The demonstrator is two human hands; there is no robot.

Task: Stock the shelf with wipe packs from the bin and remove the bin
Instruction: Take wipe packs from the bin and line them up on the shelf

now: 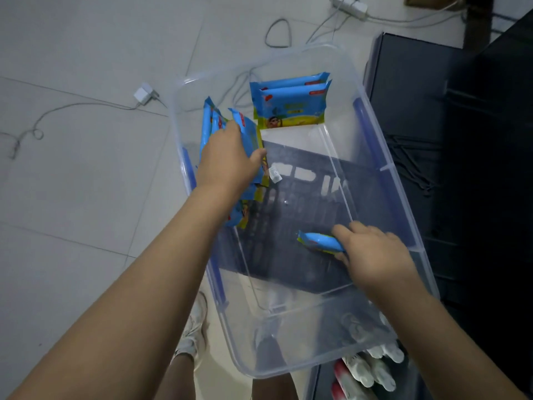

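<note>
Reaching into the bin (291,369), left grip (227,160) clasping a sheaf of packs (248,131), right grip (377,255) holding a single pack (320,241); two far packs (290,108) lie crosswise beyond, nearer the left.

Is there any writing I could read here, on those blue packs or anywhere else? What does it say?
Nothing here is readable.
Far wipe packs in the bin: red patches and yellowish lettering, too blurred.
Gripped packs in the left hand: print blurred.
Single pack in the right hand: edge-on, nothing legible.
White tag: too small.
Bottles: blurred.
</note>
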